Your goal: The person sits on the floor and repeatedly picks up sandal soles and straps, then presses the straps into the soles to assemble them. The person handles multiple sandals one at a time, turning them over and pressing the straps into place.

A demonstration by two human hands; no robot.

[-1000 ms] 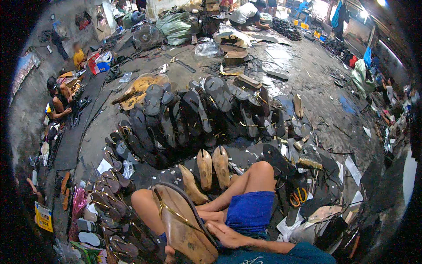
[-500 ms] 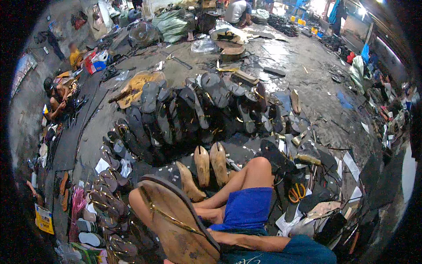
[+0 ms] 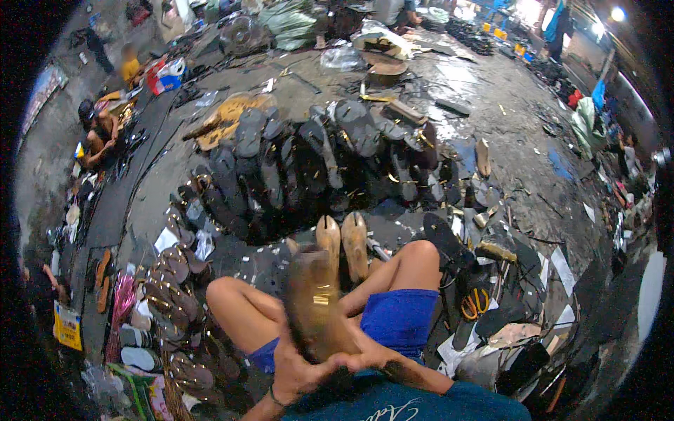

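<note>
- Far left: a seated person (image 3: 97,133) worked by the wall, well apart from the wearer; more footwear lay along that edge.
- Rows of finished-looking sandals (image 3: 168,281) lay on the floor (image 3: 491,91) left of the wearer's knee, brown with gold trim, stacked close together.
- Left hand (image 3: 298,372) was closed around the near end of the sole (image 3: 316,302), thumb side up; grip looked firm.
- The sole was held upright over the lap, blurred by motion, tan-brown, with a small gold mark near its middle. No strap seen on it, though blur made that hard to tell.
- Just beyond it, two tan soles (image 3: 342,242) lay side by side on the floor between the knees, bare.
- Right hand (image 3: 372,361) was closed on the same sole's near end, touching the left hand.
- Behind: a big fan of dark soles (image 3: 309,161) spread out on the floor, apparently unworked.
- Right of the thigh: orange-handled scissors (image 3: 477,303) lay on the floor among scraps, untouched.
- Judgement: one piece in hand, many done on the left, a large pile left; work seemed midway at best.
</note>
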